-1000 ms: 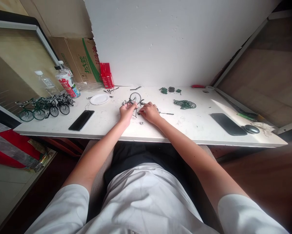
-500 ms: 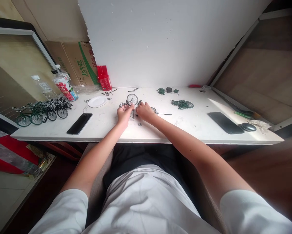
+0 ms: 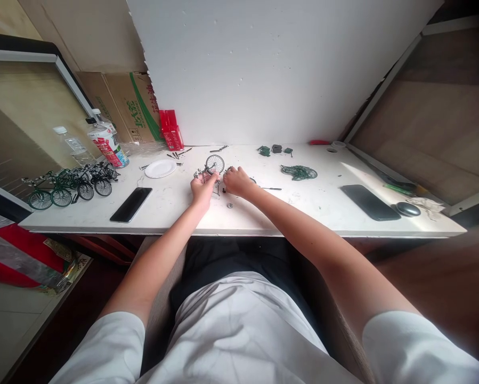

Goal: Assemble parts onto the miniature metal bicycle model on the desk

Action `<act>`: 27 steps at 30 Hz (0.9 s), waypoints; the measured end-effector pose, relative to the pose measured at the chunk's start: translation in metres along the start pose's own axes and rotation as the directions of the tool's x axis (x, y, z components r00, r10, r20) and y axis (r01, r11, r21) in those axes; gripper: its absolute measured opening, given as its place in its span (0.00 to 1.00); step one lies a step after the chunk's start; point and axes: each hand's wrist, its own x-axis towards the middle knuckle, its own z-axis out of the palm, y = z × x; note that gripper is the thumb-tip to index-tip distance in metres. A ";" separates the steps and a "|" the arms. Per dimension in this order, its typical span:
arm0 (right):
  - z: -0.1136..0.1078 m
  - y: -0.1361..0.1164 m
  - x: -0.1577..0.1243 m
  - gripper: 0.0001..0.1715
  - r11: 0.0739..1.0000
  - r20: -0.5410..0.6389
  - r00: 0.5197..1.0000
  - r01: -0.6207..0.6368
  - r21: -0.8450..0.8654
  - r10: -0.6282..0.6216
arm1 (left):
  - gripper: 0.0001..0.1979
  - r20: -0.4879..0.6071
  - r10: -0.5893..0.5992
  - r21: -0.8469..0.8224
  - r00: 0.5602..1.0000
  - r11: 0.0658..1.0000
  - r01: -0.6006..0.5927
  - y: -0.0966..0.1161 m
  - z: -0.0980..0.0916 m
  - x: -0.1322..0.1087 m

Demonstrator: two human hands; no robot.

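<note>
My left hand (image 3: 202, 189) is closed around a partly assembled miniature bicycle (image 3: 215, 164), whose spoked wheel stands up above the thumb. Just to its right, my right hand (image 3: 238, 182) has its fingers curled and pinched together. Whatever those fingers grip is hidden behind them. Below the hands lies a small grey part (image 3: 230, 206). A thin dark rod-shaped tool (image 3: 272, 188) rests to the right of my right wrist, and a bit of another wheel (image 3: 253, 180) peeks out beside that hand.
Several finished miniature bicycles (image 3: 63, 188) stand at left, near bottles (image 3: 109, 146) and a phone (image 3: 130, 205). A paper plate (image 3: 160, 169) lies behind. Green frames (image 3: 298, 172) and small green pieces (image 3: 264, 151) sit farther right, with a dark slab (image 3: 369, 202) and mouse (image 3: 407, 209) beyond.
My right hand has drawn slightly away from the miniature bicycle's wheel, so a gap shows between them. My left hand keeps its hold, nearly still.
</note>
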 end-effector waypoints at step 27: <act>0.034 0.024 -0.073 0.03 0.591 -0.510 0.781 0.230 0.773 0.362 | 0.12 0.185 0.297 0.375 0.937 0.860 -0.346 0.001 0.001 -0.016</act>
